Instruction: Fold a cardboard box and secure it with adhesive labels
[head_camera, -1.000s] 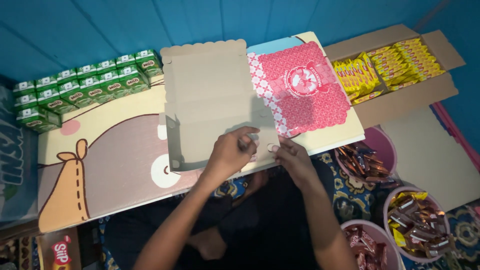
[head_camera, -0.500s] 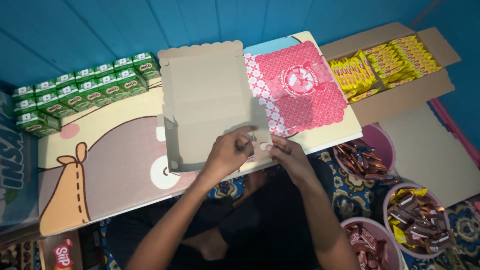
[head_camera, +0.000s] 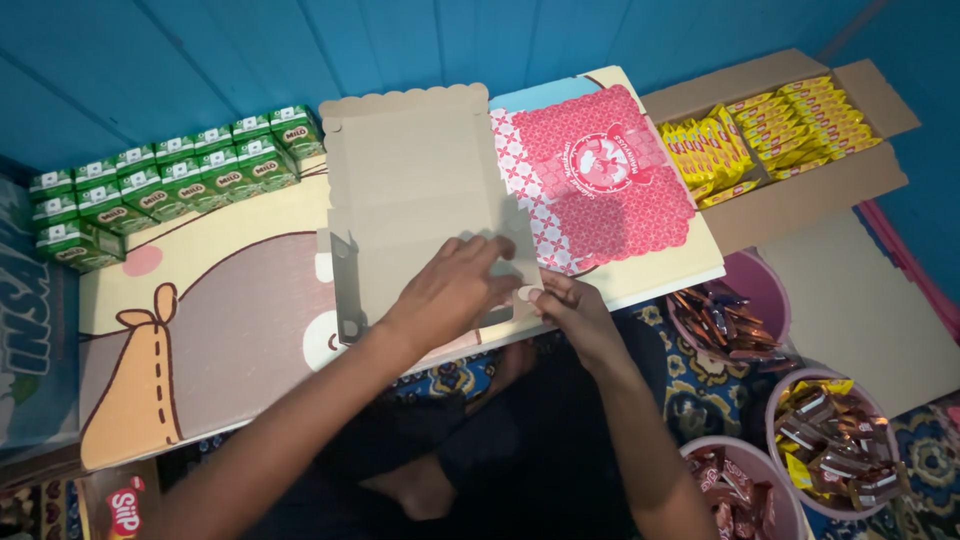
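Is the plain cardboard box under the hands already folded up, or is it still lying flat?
Partly folded: the cardboard box lies mostly flat, its left side wall raised; left hand and right hand press its near edge.

Bare table top (head_camera: 230, 310) lies free left of the cardboard box (head_camera: 420, 200) (green cartons (head_camera: 160, 185) crowd the far-left edge).

Matt grey cardboard box (head_camera: 415, 190); glossy foil snack wrappers (head_camera: 760, 125).
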